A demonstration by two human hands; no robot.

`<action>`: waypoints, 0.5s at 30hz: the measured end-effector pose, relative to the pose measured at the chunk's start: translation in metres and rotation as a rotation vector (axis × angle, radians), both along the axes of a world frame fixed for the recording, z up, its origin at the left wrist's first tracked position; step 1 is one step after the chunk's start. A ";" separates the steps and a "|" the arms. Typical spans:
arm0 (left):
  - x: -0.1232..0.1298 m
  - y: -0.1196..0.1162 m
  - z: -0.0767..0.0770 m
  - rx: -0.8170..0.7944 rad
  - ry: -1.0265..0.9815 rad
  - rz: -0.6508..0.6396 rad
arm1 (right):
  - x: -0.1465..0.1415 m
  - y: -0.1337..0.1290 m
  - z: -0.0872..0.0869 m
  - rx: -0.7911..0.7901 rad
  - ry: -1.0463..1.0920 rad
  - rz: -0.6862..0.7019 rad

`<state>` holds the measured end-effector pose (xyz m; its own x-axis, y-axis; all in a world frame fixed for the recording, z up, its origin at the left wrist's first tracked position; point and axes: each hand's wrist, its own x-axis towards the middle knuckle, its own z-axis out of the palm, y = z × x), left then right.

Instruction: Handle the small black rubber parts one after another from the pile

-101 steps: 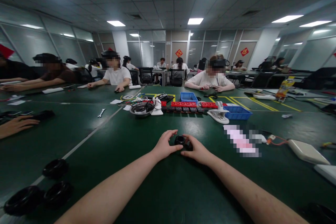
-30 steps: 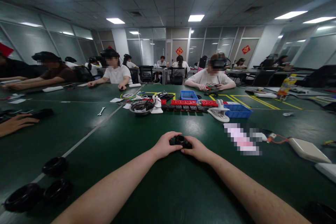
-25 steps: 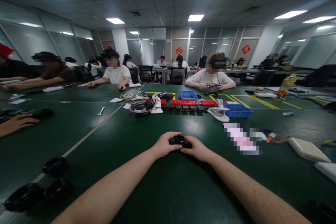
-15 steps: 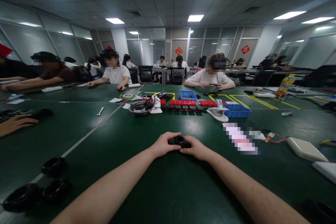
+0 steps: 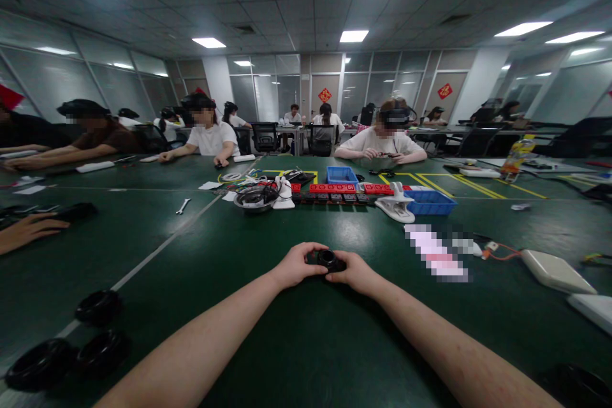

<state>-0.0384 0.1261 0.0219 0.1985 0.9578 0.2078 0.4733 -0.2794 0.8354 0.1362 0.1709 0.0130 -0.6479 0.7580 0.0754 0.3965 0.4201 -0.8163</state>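
Observation:
A glossy black ring-shaped part [image 5: 327,259] with a round hole facing up is held just above or on the green table [image 5: 306,344]; I cannot tell whether it touches. My left hand [image 5: 297,266] is closed on its left side, thumb near me and fingers along the far edge. From the right, my right hand [image 5: 356,272] grips the same part, with fingers and thumb bent around it. The hands partly cover its sides.
Several black rings lie at the lower left, such as one ring [image 5: 99,307]; another dark one [image 5: 578,386] is lower right. Ahead stand a red-topped strip [image 5: 332,189], a white stand [image 5: 396,204] and a blue bin [image 5: 430,203]. A wrench [image 5: 183,206] and a co-worker's hand [image 5: 36,231] are left.
Both hands still hold the black ring-shaped part in nearly the same place. The whole view has shifted very slightly.

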 end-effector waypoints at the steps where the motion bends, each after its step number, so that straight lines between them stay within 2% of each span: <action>1: 0.001 0.000 0.000 0.010 0.002 0.011 | -0.001 0.000 -0.001 -0.020 -0.003 -0.012; 3: 0.005 -0.001 -0.001 0.027 0.008 0.044 | -0.002 0.000 -0.003 -0.010 -0.024 -0.055; 6: 0.011 -0.003 -0.004 0.043 -0.014 0.095 | -0.006 -0.001 -0.008 0.096 -0.086 -0.177; 10: 0.020 -0.006 -0.008 0.065 -0.013 0.230 | -0.014 -0.009 -0.011 0.223 -0.191 -0.336; 15: 0.024 -0.008 -0.011 0.078 0.017 0.317 | -0.018 -0.018 -0.007 0.340 -0.260 -0.379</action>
